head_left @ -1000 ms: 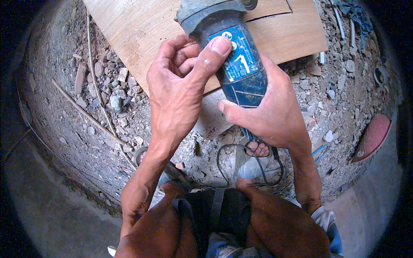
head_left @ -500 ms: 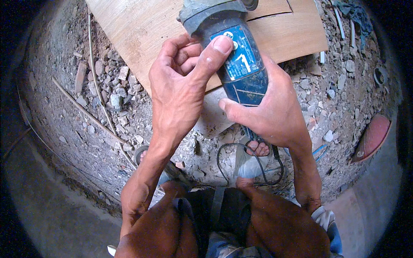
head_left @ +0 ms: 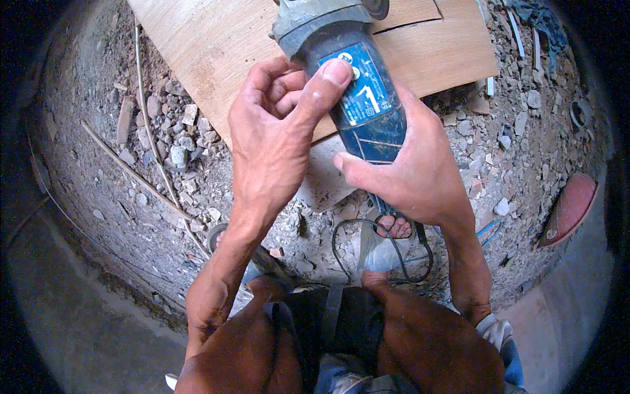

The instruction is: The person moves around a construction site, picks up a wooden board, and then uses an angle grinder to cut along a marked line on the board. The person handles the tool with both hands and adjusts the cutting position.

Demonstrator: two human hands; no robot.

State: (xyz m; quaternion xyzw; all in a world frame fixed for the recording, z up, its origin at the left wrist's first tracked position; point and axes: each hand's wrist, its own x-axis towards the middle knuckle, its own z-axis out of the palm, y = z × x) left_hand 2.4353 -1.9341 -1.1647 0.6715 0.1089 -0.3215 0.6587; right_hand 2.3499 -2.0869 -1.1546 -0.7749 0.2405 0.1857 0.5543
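Note:
A dusty blue angle grinder (head_left: 365,108) with a grey gear head tilts over the board, its head pointing away from me at the top edge. My right hand (head_left: 420,167) wraps round the rear of its body, thumb across the near end and fingers hidden beneath. Against the left side is my left hand (head_left: 274,128), its thumb pressed on the blue label and its fingers curled in beside the housing. A black power cord (head_left: 336,246) hangs from the tool's rear and loops near my foot. The gear head is partly cut off by the frame.
A plywood board (head_left: 197,49) with a dark slot cut lies across the rubble (head_left: 180,156). Thin long sticks (head_left: 146,111) lie to the left. A reddish curved piece (head_left: 569,211) rests at right, and a dark blue cloth (head_left: 541,23) at the far right.
Almost nothing differs. The grinder and both hands keep the same hold, with only a very slight shift of the tool within the view.

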